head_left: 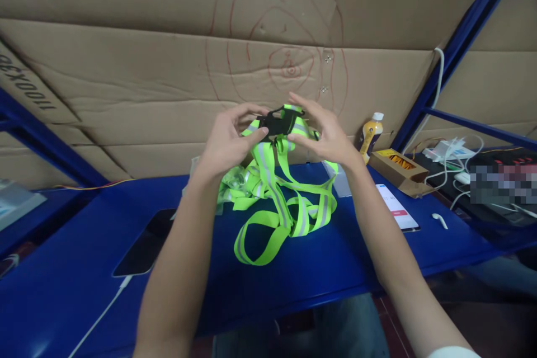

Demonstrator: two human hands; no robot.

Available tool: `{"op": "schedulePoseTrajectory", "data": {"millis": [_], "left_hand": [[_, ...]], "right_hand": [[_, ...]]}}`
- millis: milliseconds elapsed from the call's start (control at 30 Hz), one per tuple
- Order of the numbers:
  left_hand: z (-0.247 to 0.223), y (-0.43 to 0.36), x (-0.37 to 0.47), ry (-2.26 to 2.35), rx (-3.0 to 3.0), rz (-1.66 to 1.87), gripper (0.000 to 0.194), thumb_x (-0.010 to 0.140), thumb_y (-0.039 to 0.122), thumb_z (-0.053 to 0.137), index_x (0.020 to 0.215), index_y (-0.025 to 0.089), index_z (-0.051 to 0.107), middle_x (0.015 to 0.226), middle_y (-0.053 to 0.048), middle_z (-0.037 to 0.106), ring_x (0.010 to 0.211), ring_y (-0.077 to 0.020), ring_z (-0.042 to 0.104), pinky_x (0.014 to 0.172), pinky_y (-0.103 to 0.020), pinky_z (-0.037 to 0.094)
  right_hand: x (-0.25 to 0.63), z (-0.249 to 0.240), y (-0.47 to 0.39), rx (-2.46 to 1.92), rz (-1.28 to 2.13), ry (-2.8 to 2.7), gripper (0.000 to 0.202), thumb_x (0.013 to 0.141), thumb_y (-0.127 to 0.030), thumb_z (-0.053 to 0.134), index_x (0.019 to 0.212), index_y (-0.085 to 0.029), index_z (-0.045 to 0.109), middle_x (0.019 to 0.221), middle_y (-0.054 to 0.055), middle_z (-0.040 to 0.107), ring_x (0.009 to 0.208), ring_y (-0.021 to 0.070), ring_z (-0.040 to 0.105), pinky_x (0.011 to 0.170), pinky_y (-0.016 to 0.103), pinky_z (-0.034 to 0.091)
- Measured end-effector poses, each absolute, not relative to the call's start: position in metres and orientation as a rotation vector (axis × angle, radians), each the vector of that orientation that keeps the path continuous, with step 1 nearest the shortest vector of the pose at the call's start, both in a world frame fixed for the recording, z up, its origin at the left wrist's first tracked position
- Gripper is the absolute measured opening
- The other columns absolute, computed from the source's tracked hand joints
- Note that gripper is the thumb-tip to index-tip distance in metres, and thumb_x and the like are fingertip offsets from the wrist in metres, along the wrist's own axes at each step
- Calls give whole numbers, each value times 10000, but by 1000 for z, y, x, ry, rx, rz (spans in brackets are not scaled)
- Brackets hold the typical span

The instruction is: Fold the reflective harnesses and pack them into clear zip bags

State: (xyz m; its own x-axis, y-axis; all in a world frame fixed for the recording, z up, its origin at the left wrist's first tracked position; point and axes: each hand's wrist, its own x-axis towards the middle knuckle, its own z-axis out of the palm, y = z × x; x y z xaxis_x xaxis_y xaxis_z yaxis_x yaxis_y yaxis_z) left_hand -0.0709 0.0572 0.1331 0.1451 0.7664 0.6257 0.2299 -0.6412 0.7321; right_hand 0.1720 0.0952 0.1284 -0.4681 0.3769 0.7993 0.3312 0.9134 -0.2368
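Above the table, a black plastic buckle (278, 123) on neon-yellow reflective straps (268, 173) is held up between my two hands. My left hand (230, 139) grips the buckle's left end, thumb in front and fingers behind. At its other end, my right hand (327, 131) holds the buckle and the strap beside it, thumb low and index finger raised. The straps carry a grey stripe and hang down into loops on the blue tabletop. Behind my left wrist lies clear plastic wrapping (235, 178) among more strap.
On the blue table (260, 291), a dark phone (145, 243) with a white cable lies left. To the right are a lit phone (397, 207), a white earbud (439, 220), an open cardboard box (398, 170) and a drink bottle (371, 137). Cardboard sheets (168, 84) stand behind.
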Motion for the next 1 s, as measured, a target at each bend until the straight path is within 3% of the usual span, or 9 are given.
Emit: {"op": "schedulePoseTrajectory", "data": {"millis": [67, 133, 200, 267, 400, 567, 700, 867, 1000], "left_hand": [[133, 56, -69, 946, 2119, 1526, 295, 829, 365, 842, 1093, 254, 771, 1245, -66, 790, 1227, -280, 720, 1128, -431, 553], [133, 54, -64, 927, 2212, 1498, 252, 880, 369, 803, 1107, 262, 784, 1244, -61, 794, 1247, -280, 713, 1187, -450, 510], [132, 54, -60, 880, 2210, 1538, 292, 892, 370, 802, 1159, 253, 779, 1277, -70, 785, 1273, -281, 704, 1195, -450, 503], [129, 57, -57, 853, 2103, 1618, 403, 865, 397, 844, 1219, 228, 755, 1306, -90, 771, 1273, -288, 705, 1140, -430, 544], [125, 63, -57, 950, 1904, 1517, 500, 863, 603, 829, 1130, 186, 764, 1078, -104, 803, 1033, -291, 764, 861, -358, 627], [130, 59, -54, 801, 1756, 1441, 548, 867, 718, 772, 1028, 195, 762, 1045, -105, 801, 1077, -306, 764, 900, -394, 641], [133, 58, -53, 816, 1545, 1448, 457, 725, 542, 936, 930, 173, 759, 1000, -107, 807, 992, -305, 786, 887, -417, 660], [129, 63, -61, 843, 1581, 1507, 561, 615, 369, 1000, 1080, 169, 756, 1062, -101, 805, 989, -275, 779, 884, -382, 651], [124, 65, -64, 781, 1750, 1540, 611, 606, 326, 1011, 1137, 213, 730, 1187, -78, 771, 1113, -252, 736, 956, -342, 621]], "right_hand": [[177, 130, 96, -568, 143, -2089, 601, 972, -609, 686, 1419, -208, 678, 1448, 162, 693, 1261, 324, 676, 1096, 486, 526], [182, 131, 97, -613, 204, -2139, 489, 993, -607, 657, 1172, -166, 765, 1158, 125, 788, 1017, 281, 713, 932, 412, 561], [187, 134, 96, -622, 245, -2190, 487, 994, -618, 653, 998, -146, 775, 937, 75, 777, 857, 238, 682, 809, 353, 536], [190, 137, 93, -618, 234, -2164, 498, 993, -620, 658, 957, -138, 779, 884, 54, 765, 814, 219, 670, 757, 320, 506], [189, 140, 84, -617, 76, -2040, 378, 1011, -515, 668, 1038, -170, 818, 977, 63, 815, 871, 237, 727, 794, 323, 528], [182, 139, 82, -531, -51, -2076, 284, 1022, -308, 623, 1198, -208, 823, 1181, 94, 826, 1064, 260, 779, 967, 363, 566], [174, 136, 85, -491, -72, -2183, 373, 980, -189, 570, 1271, -209, 802, 1340, 99, 779, 1269, 281, 726, 1117, 425, 528], [175, 134, 90, -432, 139, -2210, 552, 936, -403, 755, 1439, -188, 684, 1486, 153, 682, 1362, 300, 657, 1173, 460, 489], [187, 133, 95, -542, 225, -2191, 564, 938, -516, 766, 1370, -163, 684, 1390, 151, 727, 1217, 288, 693, 1051, 411, 523]]}}
